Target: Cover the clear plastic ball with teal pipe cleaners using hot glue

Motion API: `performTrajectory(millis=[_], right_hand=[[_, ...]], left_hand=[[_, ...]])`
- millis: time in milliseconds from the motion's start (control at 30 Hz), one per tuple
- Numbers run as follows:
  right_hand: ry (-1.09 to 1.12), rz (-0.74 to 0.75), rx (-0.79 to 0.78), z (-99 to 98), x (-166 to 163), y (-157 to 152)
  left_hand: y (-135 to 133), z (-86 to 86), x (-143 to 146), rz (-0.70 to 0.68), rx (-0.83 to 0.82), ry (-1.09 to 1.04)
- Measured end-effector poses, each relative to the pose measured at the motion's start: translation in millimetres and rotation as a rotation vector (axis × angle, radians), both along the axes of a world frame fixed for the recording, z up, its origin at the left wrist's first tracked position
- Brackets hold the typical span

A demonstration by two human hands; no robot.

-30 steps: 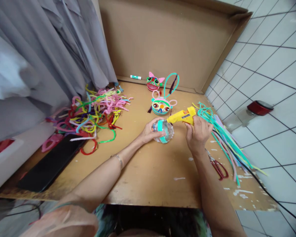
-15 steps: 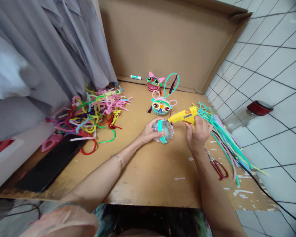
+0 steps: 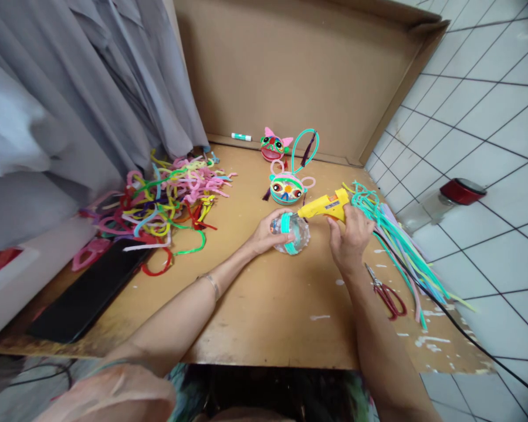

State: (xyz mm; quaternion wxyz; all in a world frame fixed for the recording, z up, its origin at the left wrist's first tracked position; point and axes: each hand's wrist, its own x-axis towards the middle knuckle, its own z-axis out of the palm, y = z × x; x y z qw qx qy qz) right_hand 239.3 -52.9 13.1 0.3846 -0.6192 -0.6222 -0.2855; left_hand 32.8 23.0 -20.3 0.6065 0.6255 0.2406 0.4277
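Note:
My left hand (image 3: 266, 232) is closed around a clear round plastic piece (image 3: 300, 234) with a turquoise pipe-cleaner band (image 3: 286, 223) across it. In my right hand (image 3: 351, 237) is a yellow hot glue gun (image 3: 324, 205), its nozzle pointing left at the top of the clear piece, by the band. Whether the tip touches it I cannot tell. Just beyond stands a finished-looking animal face ornament (image 3: 286, 189) with pink loop ears and a turquoise loop handle (image 3: 294, 146). Behind it sits a red and green face ornament (image 3: 273, 146) with pink pointed ears.
Tangled pipe cleaners (image 3: 176, 196) lie at the left, beside a black flat slab (image 3: 88, 293). On the right are straight pipe cleaners (image 3: 400, 252), red-handled scissors (image 3: 389, 299), a red-lidded jar (image 3: 444, 199) and a black cord (image 3: 457, 328). A glue stick (image 3: 241, 137) rests near the cardboard (image 3: 299, 70).
My right hand has brought the glue gun slightly left, its nozzle now closer over the band. My left hand holds the clear piece almost unmoved.

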Motion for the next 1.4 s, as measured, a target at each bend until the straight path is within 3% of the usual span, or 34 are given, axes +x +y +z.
performTrajectory(millis=[233, 400, 700, 867, 967, 1067, 1200, 1267, 1400], right_hand=[[0.147, 0.031, 0.007, -4.2, 14, 5], [0.334, 0.002, -0.013, -18.1, 31, 14], [0.321, -0.386, -0.304, -46.2, 44, 20], [0.245, -0.518, -0.513, -44.8, 36, 18], [0.191, -0.532, -0.504, -35.9, 29, 15], [0.128, -0.364, -0.333, -21.6, 17, 10], [-0.047, 0.108, -0.04, -4.3, -12, -2], [-0.153, 0.267, 0.044, 0.6, -28, -8], [-0.188, 0.336, 0.113, 3.6, -40, -11]], left_hand=[[0, 1.7, 0, 0.008, 0.012, 0.01], [0, 1.6, 1, 0.004, -0.02, -0.004], [-4, 3.6, 0, 0.03, 0.086, 0.026], [-4, 2.6, 2, 0.071, 0.238, 0.067], [-7, 3.3, 3, 0.088, 0.299, 0.128], [-9, 2.4, 5, 0.132, 0.415, 0.173], [-9, -2.7, 8, 0.18, 0.583, 0.186], [-9, -4.8, 9, 0.2, 0.643, 0.191], [-11, -4.7, 9, 0.196, 0.714, 0.185]])
